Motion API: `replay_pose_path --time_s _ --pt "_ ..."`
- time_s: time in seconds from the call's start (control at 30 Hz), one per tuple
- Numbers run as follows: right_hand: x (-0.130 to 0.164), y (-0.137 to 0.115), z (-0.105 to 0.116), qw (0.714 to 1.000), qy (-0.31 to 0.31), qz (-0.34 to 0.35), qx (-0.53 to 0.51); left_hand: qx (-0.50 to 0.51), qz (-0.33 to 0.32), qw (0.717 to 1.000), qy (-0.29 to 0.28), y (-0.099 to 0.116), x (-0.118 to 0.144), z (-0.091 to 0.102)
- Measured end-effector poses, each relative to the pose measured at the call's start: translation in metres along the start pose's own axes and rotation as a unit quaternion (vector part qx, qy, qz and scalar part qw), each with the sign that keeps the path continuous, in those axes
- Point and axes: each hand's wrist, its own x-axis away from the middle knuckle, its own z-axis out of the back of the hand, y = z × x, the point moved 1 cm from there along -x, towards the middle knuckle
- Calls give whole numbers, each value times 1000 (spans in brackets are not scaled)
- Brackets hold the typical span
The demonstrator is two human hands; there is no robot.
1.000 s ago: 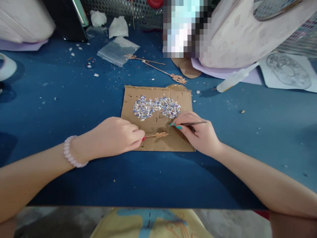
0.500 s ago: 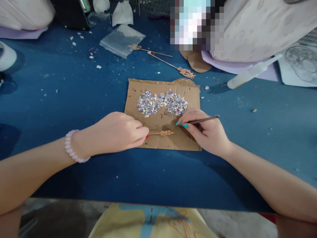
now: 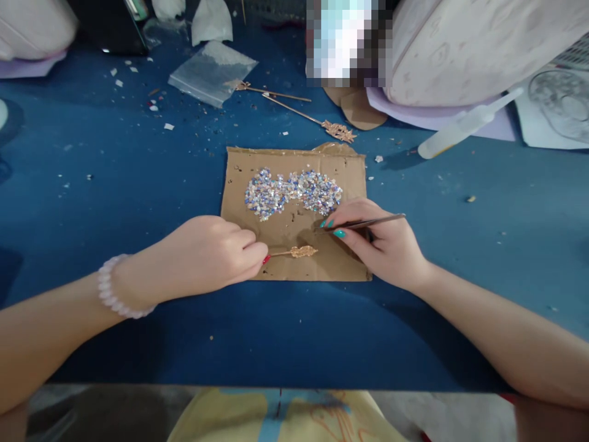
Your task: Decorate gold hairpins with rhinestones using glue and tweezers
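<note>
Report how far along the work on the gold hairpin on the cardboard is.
Already done: nothing certain; two gold hairpins lie set aside beyond the brown cardboard sheet. In hand: the left hand pinches a gold hairpin with a filigree head, and the right hand holds thin metal tweezers near the pile of iridescent rhinestones. Left: that filigree head shows no stones, and the pile is large.

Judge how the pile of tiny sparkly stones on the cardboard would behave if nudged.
The stones lie as a loose heap of tiny separate bits, so a push would probably scatter them rather than slide them together. They look very light. Their glossy faces suggest they are slippery, which fits the thin tool in the right hand.
</note>
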Motion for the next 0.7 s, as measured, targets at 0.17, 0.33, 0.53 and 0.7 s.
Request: replay_pose_path --time_s 0.17,0.33,0.53,0.7 --pt "0 -1 -1 1000 7 -21 5 -32 -10 999 -11 5 0 4" --pt "1 1 -2 999 24 -40 9 -59 -11 998 -21 9 0 8" --pt "-1 1 -2 999 12 -36 5 -73 -14 997 -18 8 -1 8" --pt "-3 0 -3 1000 -9 -15 19 -48 -7 999 -14 5 -2 6"
